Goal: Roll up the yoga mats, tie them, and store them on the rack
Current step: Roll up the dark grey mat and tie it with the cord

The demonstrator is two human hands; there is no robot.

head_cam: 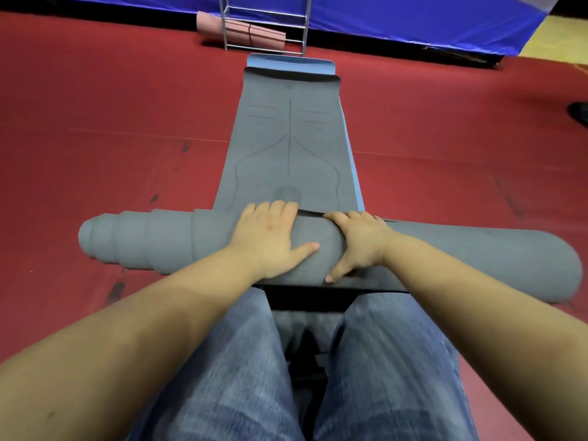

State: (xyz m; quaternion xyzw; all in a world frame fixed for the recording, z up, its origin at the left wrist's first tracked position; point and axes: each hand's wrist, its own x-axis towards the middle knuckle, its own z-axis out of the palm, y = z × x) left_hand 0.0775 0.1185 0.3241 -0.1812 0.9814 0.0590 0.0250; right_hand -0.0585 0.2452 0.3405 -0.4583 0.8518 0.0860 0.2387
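Note:
A rolled grey yoga mat (pixel 152 241) lies crosswise over my knees, its left end telescoped into steps. My left hand (pixel 270 237) rests flat on the middle of the roll, fingers over its top and thumb stretched out. Just to the right, my right hand (pixel 356 243) grips the roll, fingers curled over the far side and thumb down the near side. A thin black strap (pixel 310 213) shows between the two hands and runs on behind the right one. Under the roll, a flat grey mat (pixel 286 138) stretches away on top of a blue mat (pixel 291 61).
The metal rack (pixel 265 25) stands at the far end, with rolled pink mats (pixel 241 30) on its lowest shelf. Red floor (pixel 111 138) surrounds the mats. A blue padded wall (pixel 413 17) runs along the back. A dark shoe (pixel 579 113) shows at the right edge.

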